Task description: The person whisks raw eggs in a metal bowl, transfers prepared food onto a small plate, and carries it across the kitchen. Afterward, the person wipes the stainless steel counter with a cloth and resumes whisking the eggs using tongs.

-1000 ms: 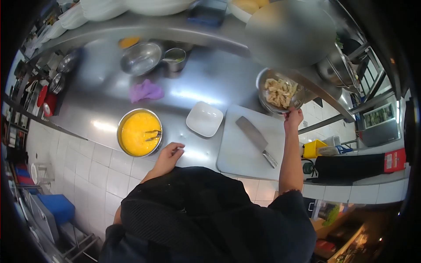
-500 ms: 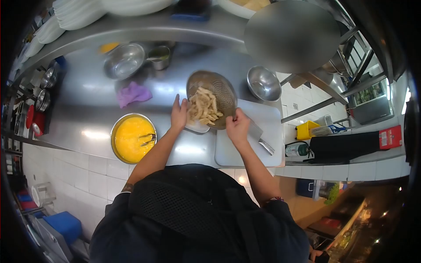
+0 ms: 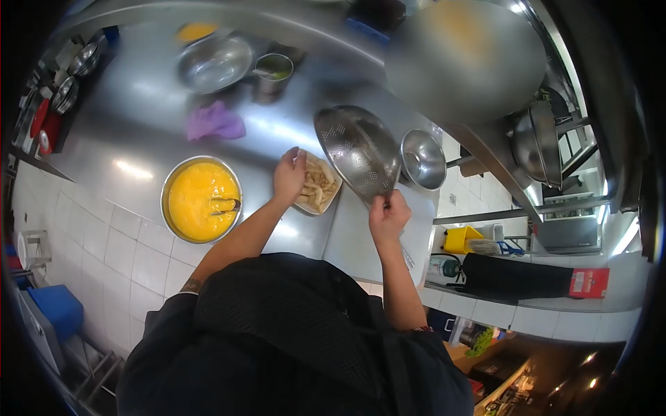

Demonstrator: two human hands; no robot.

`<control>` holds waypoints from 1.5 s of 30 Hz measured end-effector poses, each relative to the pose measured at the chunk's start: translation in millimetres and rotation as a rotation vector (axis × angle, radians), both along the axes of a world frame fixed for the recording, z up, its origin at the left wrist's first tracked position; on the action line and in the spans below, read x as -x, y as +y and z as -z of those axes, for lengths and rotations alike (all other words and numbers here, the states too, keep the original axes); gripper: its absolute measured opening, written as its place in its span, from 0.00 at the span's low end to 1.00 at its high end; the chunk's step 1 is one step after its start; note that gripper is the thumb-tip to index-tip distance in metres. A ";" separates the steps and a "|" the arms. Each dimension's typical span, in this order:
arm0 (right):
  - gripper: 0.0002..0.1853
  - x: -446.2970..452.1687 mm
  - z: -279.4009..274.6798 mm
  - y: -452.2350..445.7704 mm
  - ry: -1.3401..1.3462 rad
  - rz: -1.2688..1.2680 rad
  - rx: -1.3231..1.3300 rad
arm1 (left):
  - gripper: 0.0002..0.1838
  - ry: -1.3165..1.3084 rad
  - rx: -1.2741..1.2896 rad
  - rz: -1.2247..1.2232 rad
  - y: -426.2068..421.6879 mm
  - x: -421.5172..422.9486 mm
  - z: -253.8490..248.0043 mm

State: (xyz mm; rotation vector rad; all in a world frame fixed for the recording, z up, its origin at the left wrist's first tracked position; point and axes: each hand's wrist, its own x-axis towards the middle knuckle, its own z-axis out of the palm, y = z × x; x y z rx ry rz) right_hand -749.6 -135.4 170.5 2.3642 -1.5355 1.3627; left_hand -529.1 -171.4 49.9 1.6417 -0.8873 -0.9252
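My right hand [image 3: 389, 216] grips the near rim of a metal colander [image 3: 357, 152], which is tilted above the white cutting board [image 3: 361, 243]. Pale strips of food [image 3: 318, 186] now lie in the square white dish [image 3: 302, 206]. At that dish's left side is my left hand [image 3: 290, 177], its fingers pressed together; whether it holds anything is hidden. Left of it stands a metal pot of yellow liquid [image 3: 198, 197] with tongs [image 3: 225, 206] in it. The colander and my right arm mostly cover the knife [image 3: 408, 258].
A metal bowl [image 3: 423, 160] sits right of the colander. Farther back are a purple cloth [image 3: 216, 121], a wide metal bowl [image 3: 215, 64] and a small metal container [image 3: 272, 73]. A blurred round object [image 3: 465, 62] hangs close at upper right.
The colander came from the bowl at the right to above the white dish, then tipped back rightward. The food strips have gone from it into the dish. My left hand has moved to the dish.
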 end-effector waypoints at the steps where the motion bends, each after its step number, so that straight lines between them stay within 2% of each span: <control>1: 0.07 5.8 -2.9 -1.0 -0.104 0.053 -0.060 | 0.27 0.013 0.015 0.014 -1.9 -0.3 0.8; 3: 0.08 19.1 -6.6 -10.6 -0.377 0.106 -0.141 | 0.25 -0.092 0.028 -0.023 -2.8 -0.1 1.4; 4: 0.08 27.6 -8.2 -14.8 -0.389 0.114 -0.136 | 0.24 -0.190 0.037 -0.068 -3.3 -1.8 2.0; 6: 0.03 53.5 -14.5 -24.8 -0.899 0.246 -0.372 | 0.22 -0.283 0.043 -0.063 -8.4 -6.6 -3.4; 7: 0.03 80.9 -6.9 -35.9 -0.909 0.250 -0.362 | 0.21 -0.366 0.048 -0.065 -12.3 -8.3 -7.7; 9: 0.01 148.1 17.5 -58.5 -0.661 0.222 -0.115 | 0.21 -0.416 0.089 -0.018 -19.4 -10.2 -10.5; 10: 0.01 161.9 8.5 -64.1 -0.670 0.232 -0.103 | 0.21 -0.463 0.122 0.014 -23.5 -10.4 -12.9; 12: 0.05 180.7 -5.6 -73.2 0.100 0.391 0.077 | 0.20 -0.489 0.139 0.037 -28.5 -7.1 -15.6; 13: 0.05 183.3 -12.0 -78.5 0.084 0.408 0.070 | 0.20 -0.485 0.127 0.036 -29.7 -5.9 -14.4; 15: 0.09 185.9 -17.5 -88.5 0.505 0.269 0.097 | 0.19 -0.496 0.101 0.042 -30.7 -9.2 -7.3; 16: 0.09 189.5 -13.7 -87.8 0.493 0.265 0.083 | 0.18 -0.470 0.070 0.063 -35.1 -14.0 -3.2; 18: 0.09 195.9 -10.4 -99.2 0.638 0.120 0.006 | 0.17 -0.449 0.036 0.056 -37.0 -23.6 -0.2; 19: 0.08 201.8 -6.5 -105.3 0.622 0.146 0.019 | 0.16 -0.437 0.107 0.020 -34.4 -26.4 -2.7; 20: 0.07 207.9 -0.4 -112.7 0.551 0.222 0.038 | 0.16 -0.426 0.173 -0.017 -27.5 -29.0 -3.5; 23: 0.05 221.1 8.7 -132.5 0.279 0.377 0.085 | 0.16 -0.364 0.097 -0.066 9.1 -27.5 -8.6; 24: 0.05 224.5 16.3 -138.6 0.145 0.442 0.072 | 0.16 -0.378 0.084 -0.079 23.7 -28.1 0.9; 25: 0.04 226.9 23.8 -142.2 -0.048 0.448 -0.067 | 0.16 -0.345 0.109 -0.104 41.5 -26.2 18.4; 26: 0.04 223.0 33.5 -143.7 -0.058 0.443 -0.076 | 0.15 -0.310 0.138 -0.124 56.3 -25.3 30.8; 27: 0.03 220.2 42.4 -144.2 -0.493 0.350 -0.211 | 0.15 -0.319 0.132 -0.125 69.0 -26.7 36.4; 28: 0.03 218.9 49.5 -145.0 -0.921 0.242 -0.341 | 0.14 -0.114 0.037 -0.109 80.4 -27.8 39.4; 29: 0.03 218.6 54.7 -145.8 -0.923 0.234 -0.343 | 0.13 0.094 -0.052 -0.097 85.2 -29.1 42.0; 30: 0.04 219.0 60.2 -144.9 -1.040 0.229 -0.407 | 0.13 0.092 -0.049 -0.106 86.5 -30.1 36.2; 32: 0.06 220.7 69.6 -141.0 -1.271 0.221 -0.538 | 0.11 0.256 -0.104 -0.010 91.0 -31.5 24.4; 36: 0.08 216.4 73.8 -130.3 -1.398 0.145 -0.607 | 0.12 0.090 -0.034 0.050 84.1 -20.9 24.2; 38: 0.09 209.0 75.2 -113.8 -1.413 0.146 -0.632 | 0.14 -0.307 0.038 0.060 77.5 -18.4 34.2; 42: 0.09 185.8 85.6 -63.4 -1.351 0.198 -0.659 | 0.14 -0.356 0.037 0.074 73.1 -13.8 28.5; 44: 0.09 169.9 80.8 -34.3 -1.350 0.254 -0.663 | 0.15 -0.065 0.116 -0.089 71.8 -19.0 43.1; 45: 0.09 165.3 80.5 -18.8 -1.352 0.316 -0.670 | 0.15 -0.072 0.116 -0.079 71.4 -22.6 39.5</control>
